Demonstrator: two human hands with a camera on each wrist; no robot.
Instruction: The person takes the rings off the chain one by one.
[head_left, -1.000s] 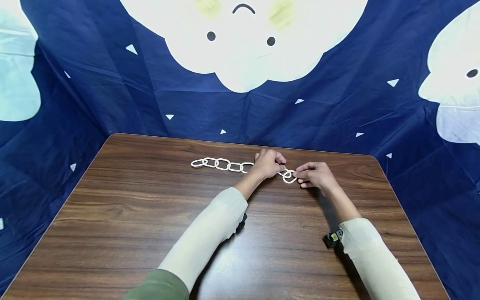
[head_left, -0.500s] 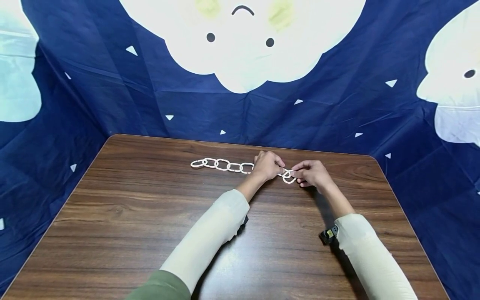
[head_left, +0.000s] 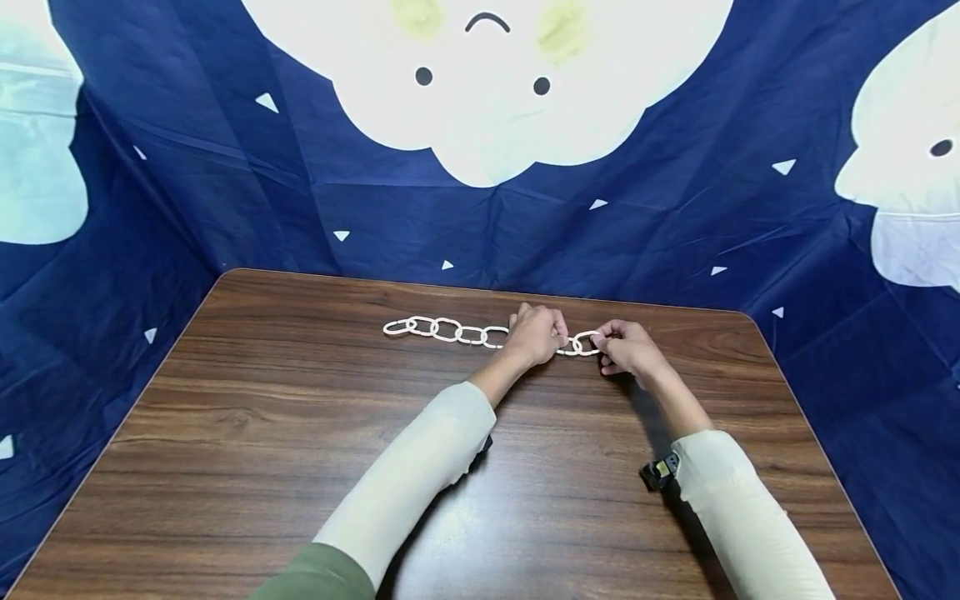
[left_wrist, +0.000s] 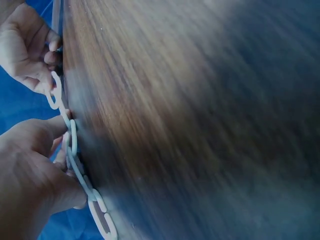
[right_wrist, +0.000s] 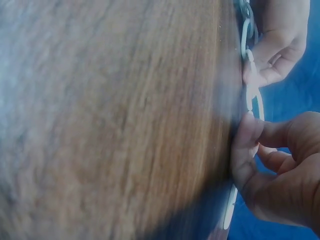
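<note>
A white chain of oval links (head_left: 411, 323) runs left to right along the far part of the wooden table. My left hand (head_left: 534, 335) reaches over it, hiding a middle stretch, and pinches a link near the right end between thumb and fingers. Just to its right, my right hand (head_left: 630, 348) holds the last link (head_left: 588, 353) by its right end between thumb and index finger. That link joins its neighbour in the left hand. In the right wrist view, the right hand (right_wrist: 285, 175) pinches the link's lower end, with the left hand (right_wrist: 280, 45) above.
The brown wood-grain table (head_left: 262, 467) has rounded far corners, its back edge close behind the chain. A dark blue cloth (head_left: 225, 183) printed with white clouds and triangles surrounds the far side and both sides. A small black device (head_left: 658, 473) sits at the right sleeve.
The end link was folded back over its neighbour; now it is drawn out to the right, in line with the chain. The left hand has barely moved.
</note>
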